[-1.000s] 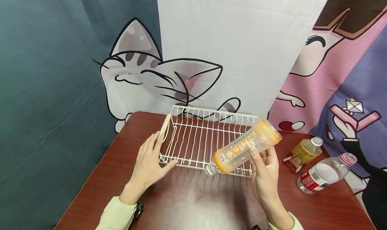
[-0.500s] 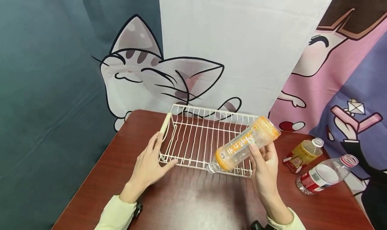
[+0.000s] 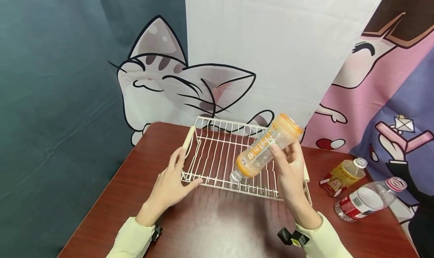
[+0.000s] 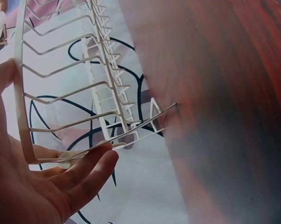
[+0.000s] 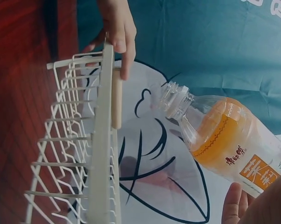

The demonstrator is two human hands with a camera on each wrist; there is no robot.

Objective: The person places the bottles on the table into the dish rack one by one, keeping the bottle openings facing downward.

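Note:
In my right hand (image 3: 287,167) is a clear plastic bottle (image 3: 266,147) with an orange-and-white label, tilted with its uncapped neck down to the left. The thumb lies along its side and the fingers go behind it. The neck overlaps the front of a white wire dish rack (image 5: 99,135) in the head view; the right wrist view shows it beyond the rack's top rail. My left hand (image 3: 169,179) holds the rack's left end. Its fingers reach the pale handle (image 3: 189,137), and its thumb touches the front rail.
On the right of the reddish-brown table (image 3: 217,228) stand a yellow-labelled bottle (image 3: 342,177) and a red-labelled bottle (image 3: 367,201). A printed cloth backdrop (image 3: 288,62) hangs behind the rack.
My right hand has carried the bottle slightly up and left, showing more of the rack's right end. The left hand keeps its place on the rack. The whole head view shifts a little.

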